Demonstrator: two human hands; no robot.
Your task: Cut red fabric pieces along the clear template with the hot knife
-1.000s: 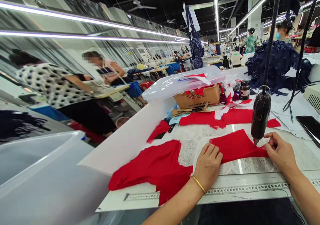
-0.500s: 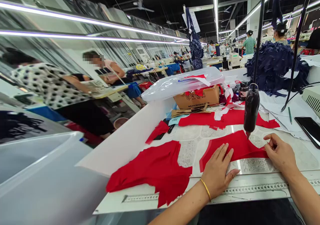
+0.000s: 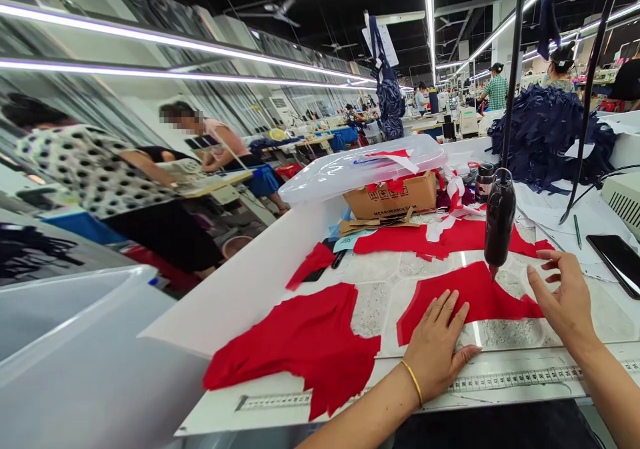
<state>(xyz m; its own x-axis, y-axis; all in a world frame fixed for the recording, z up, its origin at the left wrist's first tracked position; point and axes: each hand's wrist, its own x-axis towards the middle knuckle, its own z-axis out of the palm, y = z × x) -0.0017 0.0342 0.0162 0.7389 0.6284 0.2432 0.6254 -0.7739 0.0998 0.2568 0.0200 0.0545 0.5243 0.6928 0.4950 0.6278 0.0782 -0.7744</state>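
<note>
My left hand [image 3: 440,336] lies flat with fingers spread on the lower edge of a red fabric piece [image 3: 460,289]. A gold bangle circles that wrist. My right hand [image 3: 565,296] is raised at the fabric's right end, fingers apart and curved, with nothing visible in them. Directly above the fabric hangs a black handheld tool [image 3: 500,219], its pointed tip reaching down to the fabric's upper edge. To the left of my left hand, a second, larger heap of red fabric [image 3: 300,342] overhangs a measuring tape [image 3: 275,401] along the table's front edge.
Behind are more red pieces [image 3: 390,239], a cardboard box [image 3: 393,196] topped by a clear plastic bag [image 3: 360,166], and a navy fabric pile [image 3: 555,136]. A phone [image 3: 615,259] and pencil [image 3: 577,231] lie right. A translucent bin [image 3: 90,356] stands left; co-workers sit beyond.
My right hand has let go of the red fabric's right end, lifting slightly and opening its fingers. My left hand keeps its place on the fabric. The whole view has shifted a little.
</note>
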